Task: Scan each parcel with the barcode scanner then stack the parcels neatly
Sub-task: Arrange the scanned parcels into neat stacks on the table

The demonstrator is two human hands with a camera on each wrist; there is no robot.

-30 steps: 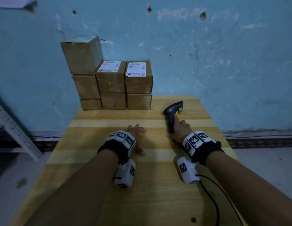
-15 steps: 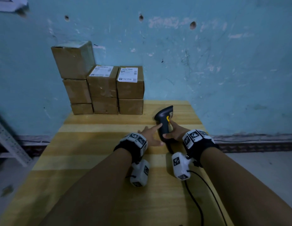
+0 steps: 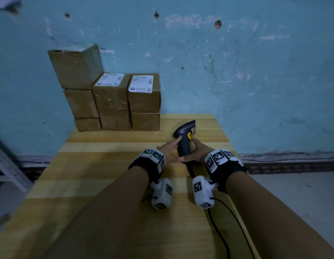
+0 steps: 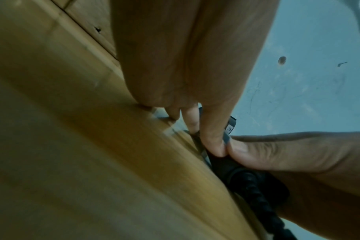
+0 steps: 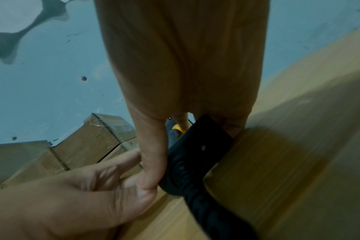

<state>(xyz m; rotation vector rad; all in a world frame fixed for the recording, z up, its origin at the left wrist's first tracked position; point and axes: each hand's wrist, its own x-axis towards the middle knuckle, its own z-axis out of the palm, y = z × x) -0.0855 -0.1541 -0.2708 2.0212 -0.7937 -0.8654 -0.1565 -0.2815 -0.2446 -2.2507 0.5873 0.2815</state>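
Note:
The black barcode scanner (image 3: 183,144) with a yellow trigger stands upright on the wooden table (image 3: 99,165), right of centre. My right hand (image 3: 197,151) grips its handle from the right, thumb along the grip (image 5: 195,151). My left hand (image 3: 169,149) holds the handle from the left, and its thumb meets the right thumb at the scanner's base (image 4: 222,164). Brown cardboard parcels (image 3: 112,101) are stacked against the wall at the table's back left, in three columns. The leftmost column (image 3: 76,70) is the tallest. White labels show on two top parcels.
The scanner's black cable (image 3: 227,221) runs back along the table's right side under my right forearm. A blue wall (image 3: 237,71) closes off the far edge. A grey metal shelf frame (image 3: 5,169) stands on the floor to the left.
My left hand slid right from the tabletop and took hold of the scanner handle. My right hand brought the scanner slightly left, toward it.

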